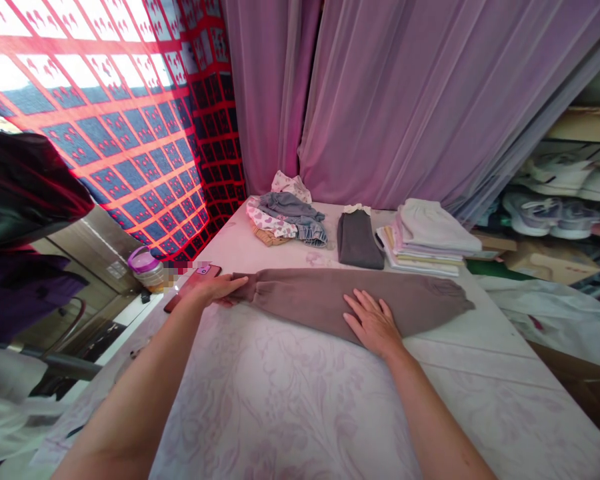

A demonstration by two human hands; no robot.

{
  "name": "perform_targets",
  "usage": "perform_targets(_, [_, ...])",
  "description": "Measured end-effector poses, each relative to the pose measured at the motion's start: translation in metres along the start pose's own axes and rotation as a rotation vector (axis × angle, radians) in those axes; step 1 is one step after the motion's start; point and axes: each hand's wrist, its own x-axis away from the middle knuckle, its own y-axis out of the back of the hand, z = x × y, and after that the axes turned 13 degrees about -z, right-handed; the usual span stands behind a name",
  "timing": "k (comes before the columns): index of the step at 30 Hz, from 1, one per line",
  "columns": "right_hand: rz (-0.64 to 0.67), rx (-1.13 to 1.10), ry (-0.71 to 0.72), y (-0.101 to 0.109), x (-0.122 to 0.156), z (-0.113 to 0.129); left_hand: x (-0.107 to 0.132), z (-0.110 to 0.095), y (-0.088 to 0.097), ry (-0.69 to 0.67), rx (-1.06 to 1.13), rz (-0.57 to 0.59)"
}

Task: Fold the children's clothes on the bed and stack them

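Note:
A taupe-brown pair of trousers (310, 297), folded lengthwise, lies stretched across the pale floral-covered surface (280, 400). My left hand (217, 289) rests at its left cuffed end, fingers lying over the cuff. My right hand (373, 321) lies flat and spread on the garment's middle, near its front edge. A red phone (193, 285) lies just behind my left hand.
At the back sit a loose heap of small clothes (285, 217), a folded dark grey garment (359, 240) and a stack of folded pale clothes (427, 239). A purple-lidded jar (147, 267) stands off the left edge. Pink curtains (405, 93) hang behind; shelves with shoes (560, 200) at right.

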Motion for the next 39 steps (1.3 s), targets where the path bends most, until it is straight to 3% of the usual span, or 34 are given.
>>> perform_targets(5, [0.005, 0.004, 0.002, 0.0, 0.0, 0.0, -0.001, 0.005, -0.016, -0.1, 0.118, -0.11])
perform_targets(9, [0.032, 0.004, 0.002, 0.003, -0.001, 0.001, -0.003, 0.01, -0.02, -0.218, 0.094, -0.192])
perform_targets(14, [0.058, 0.007, 0.0, 0.005, -0.002, 0.002, -0.011, 0.011, -0.017, -0.325, -0.121, -0.342])
perform_targets(18, [0.043, -0.006, -0.002, 0.005, -0.001, 0.003, -0.01, 0.004, -0.014, -0.383, -0.313, -0.389])
perform_targets(21, [0.039, -0.012, -0.006, 0.005, -0.002, 0.004, -0.001, -0.007, -0.017, -0.533, -0.569, -0.481])
perform_targets(24, [0.042, -0.018, -0.01, 0.006, -0.003, 0.004, 0.013, -0.022, -0.04, -0.788, -0.733, -0.519])
perform_targets(27, [0.055, -0.018, -0.013, 0.008, -0.003, 0.005, 0.028, -0.032, -0.082, -1.009, -0.76, -0.362])
perform_targets(31, [0.066, -0.03, -0.026, 0.012, -0.002, 0.007, 0.035, -0.025, -0.127, -1.018, -0.766, -0.262])
perform_targets(36, [0.064, -0.147, -0.024, 0.02, -0.012, -0.002, 0.027, -0.008, -0.138, -1.028, -0.772, -0.325])
perform_targets(39, [-0.052, -0.125, -0.069, 0.027, -0.024, -0.024, 0.028, -0.004, -0.137, -1.072, -0.771, -0.378])
